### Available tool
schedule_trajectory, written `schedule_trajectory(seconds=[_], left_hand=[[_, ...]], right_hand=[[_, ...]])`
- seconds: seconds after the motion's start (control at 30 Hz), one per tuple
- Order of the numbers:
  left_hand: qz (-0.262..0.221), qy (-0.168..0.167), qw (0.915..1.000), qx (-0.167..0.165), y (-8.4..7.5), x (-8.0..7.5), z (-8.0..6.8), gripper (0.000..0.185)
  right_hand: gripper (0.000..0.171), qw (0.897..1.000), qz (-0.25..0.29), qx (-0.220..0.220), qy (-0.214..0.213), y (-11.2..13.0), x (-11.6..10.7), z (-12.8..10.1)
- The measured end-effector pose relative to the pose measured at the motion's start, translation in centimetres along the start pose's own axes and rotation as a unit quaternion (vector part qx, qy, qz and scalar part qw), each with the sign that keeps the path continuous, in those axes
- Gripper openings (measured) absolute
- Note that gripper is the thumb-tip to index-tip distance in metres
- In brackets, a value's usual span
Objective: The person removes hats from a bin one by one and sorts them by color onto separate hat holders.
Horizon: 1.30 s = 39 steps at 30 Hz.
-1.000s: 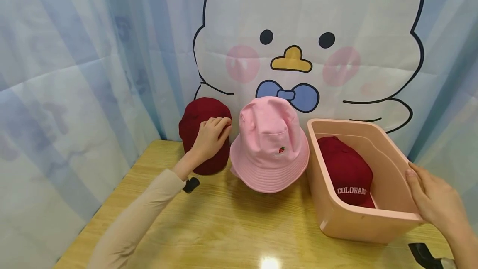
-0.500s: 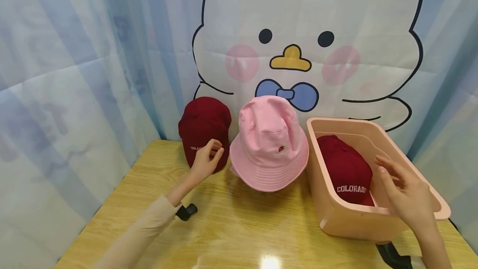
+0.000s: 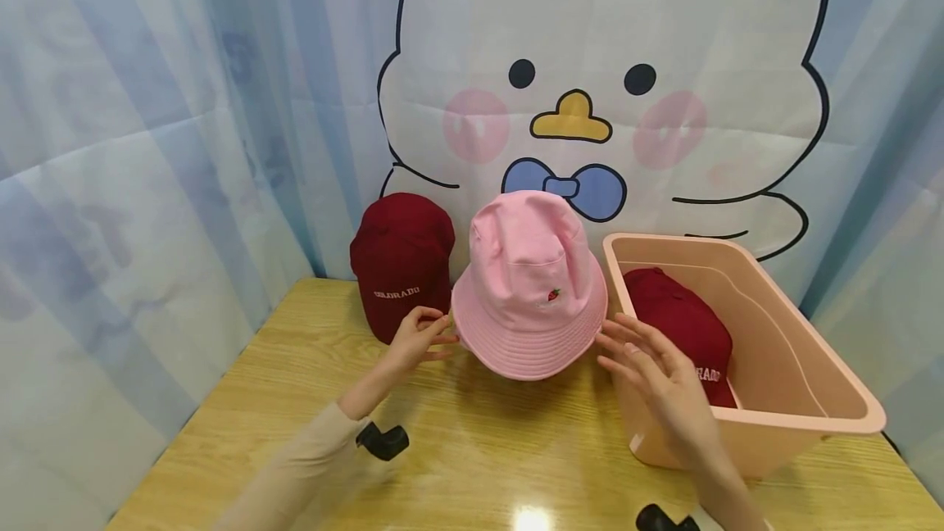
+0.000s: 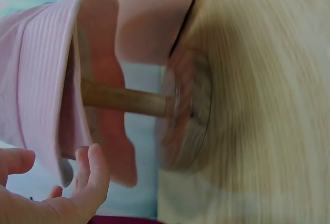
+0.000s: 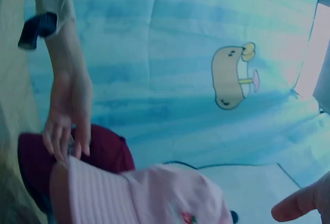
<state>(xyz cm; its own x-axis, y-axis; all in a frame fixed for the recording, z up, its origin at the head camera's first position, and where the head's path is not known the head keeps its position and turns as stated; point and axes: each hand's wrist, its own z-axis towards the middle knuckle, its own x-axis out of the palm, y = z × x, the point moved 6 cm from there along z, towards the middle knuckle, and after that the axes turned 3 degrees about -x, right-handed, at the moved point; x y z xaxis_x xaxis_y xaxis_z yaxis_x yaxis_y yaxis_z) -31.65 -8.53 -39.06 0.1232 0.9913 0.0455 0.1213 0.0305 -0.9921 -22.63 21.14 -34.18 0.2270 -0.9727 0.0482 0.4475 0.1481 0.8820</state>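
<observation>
A pink bucket hat (image 3: 531, 293) with a small strawberry emblem sits brim down between my hands. In the left wrist view it rests on a wooden post (image 4: 126, 100) with a round clear base (image 4: 185, 110). My left hand (image 3: 413, 344) is at the brim's left edge, thumb and fingers spread apart around it. At the brim's right edge is my right hand (image 3: 664, 379), its fingers extended toward the hat. Left of the hat is a dark red cap (image 3: 401, 269) lettered "COLORADO".
A peach plastic bin (image 3: 804, 426) stands on the right of the wooden table (image 3: 472, 465), holding another dark red cap (image 3: 682, 326) with similar lettering. Behind everything hangs a blue and white curtain (image 3: 221, 146) with a cartoon bird.
My left hand has come away from the left red cap and moved right to the bucket hat. My right hand has left the bin's rim and moved left to the hat's brim.
</observation>
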Motion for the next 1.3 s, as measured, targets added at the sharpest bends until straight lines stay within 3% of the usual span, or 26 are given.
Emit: schedule_trajectory(seconds=[0.13,0.2,0.3,0.33,0.47,0.73,0.83,0.93,0.97,1.07,1.17,1.3], left_hand=[[-0.042,-0.015,0.9987,-0.025,0.5,0.3,0.3,0.022],[-0.051,-0.026,0.9978,-0.032,0.6,0.3,0.5,0.023],[-0.057,-0.033,0.9968,-0.045,0.6,0.3,0.8,0.026],[-0.059,-0.034,0.9966,-0.047,0.6,0.2,1.0,0.027],[-0.072,-0.03,0.9951,-0.061,0.6,0.2,1.8,0.028],[-0.101,-0.02,0.9918,-0.076,0.0,0.7,2.6,0.027],[-0.125,-0.001,0.991,-0.047,-0.1,0.6,3.1,0.027],[-0.174,0.055,0.9833,-0.005,2.7,-0.5,6.9,0.026],[-0.188,0.066,0.9799,0.0,3.2,-0.7,7.6,0.026],[-0.187,0.055,0.9808,-0.01,3.8,-1.0,8.9,0.026],[-0.17,0.02,0.9846,-0.036,0.1,-0.2,5.5,0.023],[-0.188,0.03,0.981,-0.037,-3.4,0.4,3.5,0.018]], right_hand=[[0.045,0.995,-0.012,0.079,-0.052,-2.5,2.5,0.4],[0.045,0.985,-0.052,0.136,-0.094,-2.0,4.0,0.4],[0.045,0.973,-0.106,0.158,-0.132,-2.7,4.7,0.5],[0.044,0.966,-0.125,0.177,-0.145,-1.2,5.6,0.4],[0.045,0.953,-0.149,0.188,-0.183,-2.9,4.9,0.6],[0.04,0.945,-0.102,0.205,-0.233,-5.1,3.7,1.4],[0.038,0.942,-0.095,0.199,-0.254,-5.5,3.4,1.5],[0.038,0.942,-0.088,0.182,-0.267,-5.6,3.3,1.7],[0.038,0.942,-0.089,0.177,-0.27,-5.6,3.3,1.7],[0.037,0.944,-0.086,0.157,-0.279,-5.4,3.3,1.9],[0.036,0.944,-0.08,0.136,-0.288,-5.1,3.5,2.1],[0.036,0.944,-0.055,0.094,-0.311,-4.6,3.4,2.7]])
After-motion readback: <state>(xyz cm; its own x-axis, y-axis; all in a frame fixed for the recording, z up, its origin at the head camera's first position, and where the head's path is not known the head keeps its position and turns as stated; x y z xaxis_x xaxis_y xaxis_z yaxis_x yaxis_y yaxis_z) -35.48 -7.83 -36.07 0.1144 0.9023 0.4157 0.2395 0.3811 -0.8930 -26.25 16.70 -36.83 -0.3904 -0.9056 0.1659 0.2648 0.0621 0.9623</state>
